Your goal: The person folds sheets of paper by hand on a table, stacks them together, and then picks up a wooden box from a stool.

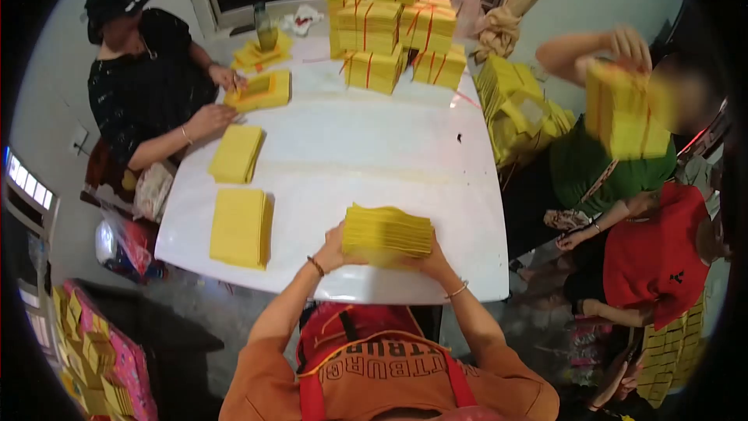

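Note:
A thick stack of yellow paper [386,228] is clasped at its two ends between my hands, close to the near edge of the white table. My left hand [333,248] presses on its left end, and my right hand [435,260] presses on its right end. The layered edges of the sheets face up toward me. Most of my fingers are hidden behind the stack. To the left lie a larger yellow paper stack [238,226] and, beyond it, a smaller yellow stack [236,154].
Yellow bundles tied with red string [369,25] are piled at the table's [374,132] far side. A person in black [144,78] handles a yellow stack [276,87] at the left. At the right, a person in green lifts a tied bundle [619,109]; someone in red [658,257] is nearer.

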Demonstrator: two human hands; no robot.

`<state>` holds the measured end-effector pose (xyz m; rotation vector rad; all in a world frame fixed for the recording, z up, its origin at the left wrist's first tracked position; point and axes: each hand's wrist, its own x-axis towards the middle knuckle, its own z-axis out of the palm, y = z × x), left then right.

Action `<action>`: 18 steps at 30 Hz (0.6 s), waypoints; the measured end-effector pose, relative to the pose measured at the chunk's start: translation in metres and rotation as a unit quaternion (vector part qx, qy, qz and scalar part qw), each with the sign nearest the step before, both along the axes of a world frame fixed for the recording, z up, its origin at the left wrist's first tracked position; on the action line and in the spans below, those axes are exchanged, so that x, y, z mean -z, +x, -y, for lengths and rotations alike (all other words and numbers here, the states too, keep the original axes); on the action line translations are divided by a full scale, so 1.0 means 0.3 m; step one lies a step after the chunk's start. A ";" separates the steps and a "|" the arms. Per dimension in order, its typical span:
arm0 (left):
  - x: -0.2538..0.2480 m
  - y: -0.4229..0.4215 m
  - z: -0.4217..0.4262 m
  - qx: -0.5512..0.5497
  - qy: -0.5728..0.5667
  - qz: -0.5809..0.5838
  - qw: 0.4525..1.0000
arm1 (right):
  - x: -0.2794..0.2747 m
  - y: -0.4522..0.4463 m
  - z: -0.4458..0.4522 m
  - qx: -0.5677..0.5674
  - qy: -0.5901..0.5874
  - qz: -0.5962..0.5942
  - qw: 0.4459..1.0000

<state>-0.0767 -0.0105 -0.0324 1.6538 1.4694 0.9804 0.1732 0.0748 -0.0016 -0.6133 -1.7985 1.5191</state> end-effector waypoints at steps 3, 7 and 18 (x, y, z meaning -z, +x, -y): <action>-0.072 0.015 0.004 -0.012 -0.101 0.078 0.992 | -0.013 -0.016 -0.013 0.010 -0.120 -0.011 0.993; -0.176 0.060 0.030 -0.087 -0.034 0.311 0.946 | -0.077 -0.048 -0.026 0.033 -0.216 0.007 0.976; -0.154 0.020 -0.018 -0.146 -0.032 0.382 0.912 | -0.152 -0.105 0.017 0.050 -0.233 -0.080 0.968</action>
